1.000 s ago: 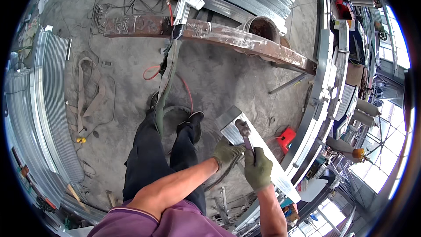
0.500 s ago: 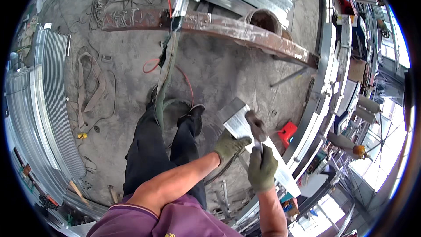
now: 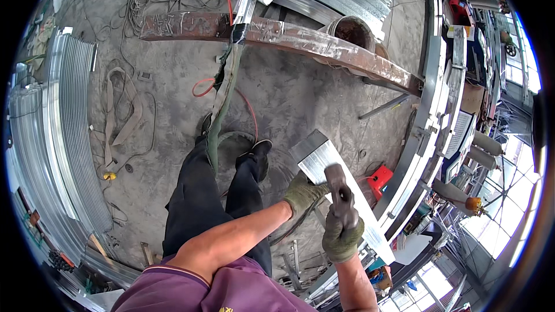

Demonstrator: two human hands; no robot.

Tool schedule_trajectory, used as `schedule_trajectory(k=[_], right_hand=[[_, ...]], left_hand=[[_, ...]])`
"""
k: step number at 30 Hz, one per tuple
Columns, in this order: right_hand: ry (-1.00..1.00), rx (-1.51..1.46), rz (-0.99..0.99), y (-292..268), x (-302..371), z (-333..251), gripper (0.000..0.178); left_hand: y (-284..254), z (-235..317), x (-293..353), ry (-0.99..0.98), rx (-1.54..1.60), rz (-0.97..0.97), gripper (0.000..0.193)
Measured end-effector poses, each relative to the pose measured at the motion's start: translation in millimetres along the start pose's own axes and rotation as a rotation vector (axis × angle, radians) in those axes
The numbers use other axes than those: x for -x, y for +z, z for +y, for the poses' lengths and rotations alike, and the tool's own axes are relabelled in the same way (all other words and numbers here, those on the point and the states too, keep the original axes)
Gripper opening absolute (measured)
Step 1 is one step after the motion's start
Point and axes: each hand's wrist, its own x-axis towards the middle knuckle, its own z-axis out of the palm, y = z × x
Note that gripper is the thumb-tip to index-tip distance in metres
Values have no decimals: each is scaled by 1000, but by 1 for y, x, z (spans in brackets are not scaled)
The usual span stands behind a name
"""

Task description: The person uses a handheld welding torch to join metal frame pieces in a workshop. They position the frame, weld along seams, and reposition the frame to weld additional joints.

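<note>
I located the hammer [image 3: 342, 196] above the silver metal bar [image 3: 318, 160], ahead and to the person's right, with its dark head toward the camera. The fingers of the right hand [image 3: 342, 240] were clenched around its handle, most of which was hidden. I rated the hammer as rigid, hard and head-heavy; the correct hold was on the handle, well clear of the head. From this angle I could not tell whether the head touched the bar.

The bar ran diagonally toward the lower right. I judged it stiff, liable to dent rather than break, and smooth enough to slip; its long side edges offered the best hold. The left hand [image 3: 303, 195] lay against its left side, near the far end. Its fingers were partly hidden, so I could not tell whether they gripped the bar or only steadied it.

Further out, a red box [image 3: 380, 181] sat on the floor [image 3: 289, 92], right of the bar. Beyond, I noted a brown beam [image 3: 277, 36], a bucket [image 3: 333, 26] just behind it and stacked metal sheets [image 3: 75, 121] at far left.
</note>
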Motion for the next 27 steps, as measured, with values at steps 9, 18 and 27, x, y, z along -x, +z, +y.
schedule_trajectory(k=[9, 18, 27], right_hand=[[238, 87, -112, 8, -9, -4, 22], [199, 228, -196, 25, -9, 13, 26], [280, 250, -168, 27, 9, 17, 22]], left_hand=[[6, -14, -6, 56, 169, 40, 24], [2, 2, -13, 280, -180, 105, 31], [-4, -2, -14, -52, -33, -83, 33]])
